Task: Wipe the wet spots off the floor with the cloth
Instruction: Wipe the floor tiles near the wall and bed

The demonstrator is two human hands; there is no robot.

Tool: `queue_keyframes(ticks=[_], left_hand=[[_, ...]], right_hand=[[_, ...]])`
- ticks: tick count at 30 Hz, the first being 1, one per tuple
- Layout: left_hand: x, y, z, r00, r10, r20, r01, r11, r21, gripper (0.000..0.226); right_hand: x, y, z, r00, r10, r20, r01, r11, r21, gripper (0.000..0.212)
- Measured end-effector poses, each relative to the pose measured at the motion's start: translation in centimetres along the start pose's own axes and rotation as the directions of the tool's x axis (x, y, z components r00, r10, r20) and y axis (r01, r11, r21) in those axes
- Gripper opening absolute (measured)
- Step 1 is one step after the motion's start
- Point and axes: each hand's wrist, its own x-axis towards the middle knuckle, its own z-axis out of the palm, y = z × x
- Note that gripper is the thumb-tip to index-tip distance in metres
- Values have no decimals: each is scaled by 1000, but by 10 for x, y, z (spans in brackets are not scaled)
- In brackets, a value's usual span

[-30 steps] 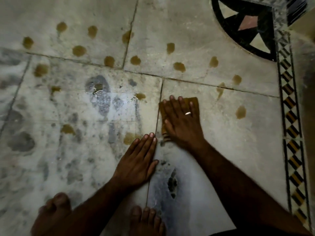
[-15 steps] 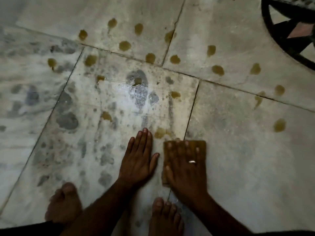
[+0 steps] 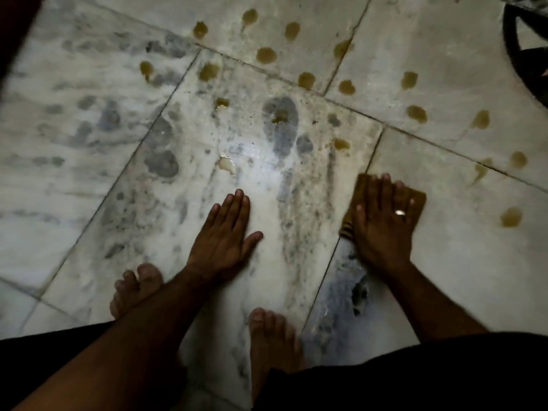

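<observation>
Marble floor [image 3: 462, 262], pale and grey-veined, carries a scatter of yellow-brown wet spots [image 3: 266, 55], most of them in a band across the far half of the view. The brown cloth [image 3: 347, 222] lies flat on the tile just right of a grout line, under the right hand [image 3: 384, 223]. That hand presses down on it with fingers straight and spread, a ring [image 3: 400, 212] on one finger; nothing is gripped. The hand hides most of the cloth. The edges that show suggest its long axis follows the fingers, roughly 6 to 12 o'clock.

The left hand [image 3: 225, 232] rests palm down on bare marble at 9 o'clock from the cloth and apart from it. Its fingers are loose and flat, and it seems to serve as a prop. Two bare feet [image 3: 272, 336] stand close below the hands.

From the cloth, a lone spot [image 3: 510, 216] sits near at 3 o'clock, a small spot [image 3: 342, 144] at 11 o'clock, and a streaked one [image 3: 479, 171] at 2 o'clock. A pale puddle [image 3: 226, 164] lies at 12 o'clock from the left hand, but that hand has no cloth. The right hand is therefore the one placed to wipe, and the 3 o'clock spot looks like the shortest slide.
</observation>
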Motion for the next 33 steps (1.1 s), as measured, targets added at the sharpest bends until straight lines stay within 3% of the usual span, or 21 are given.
queue_keyframes(ticks=[3, 6, 9, 12, 15, 18, 22, 24, 28, 33], left_hand=[[-13, -16, -1, 1000, 5, -4, -5, 1000, -4, 75], [-18, -25, -2, 1000, 13, -27, -13, 1000, -11, 71], [-18, -26, -1, 999, 10, -46, -11, 1000, -27, 69], [-17, -25, 1, 996, 8, -89, -10, 1000, -24, 66], [-15, -28, 4, 992, 19, -121, -20, 1000, -12, 63], [-14, -30, 7, 992, 25, -127, -28, 999, -20, 62], [2, -39, 2, 978, -143, -153, 132, 988, -83, 64], [17, -52, -4, 961, -222, -165, 207, 973, -100, 66], [38, -80, -12, 943, -288, -164, 272, 955, -115, 66], [52, -103, -16, 922, -340, -184, 330, 940, -82, 65]], right_hand=[[-45, -20, 6, 1000, -15, 15, 15, 1000, -14, 67], [-68, -56, 13, 969, -244, 31, 245, 969, -40, 71], [-42, -93, 15, 885, -462, 60, 465, 884, -48, 75], [16, -121, 8, 842, -537, 56, 539, 841, -49, 73], [74, -124, -6, 869, -492, 50, 494, 865, -84, 69], [103, -103, -17, 940, -340, 30, 342, 936, -90, 66], [73, -84, -16, 991, -125, 46, 126, 992, -25, 67], [38, -88, -12, 995, -98, 19, 99, 995, -20, 66], [-17, -125, 2, 931, -353, 96, 359, 932, -53, 66], [32, -199, 7, 776, -630, 41, 631, 776, -18, 71]])
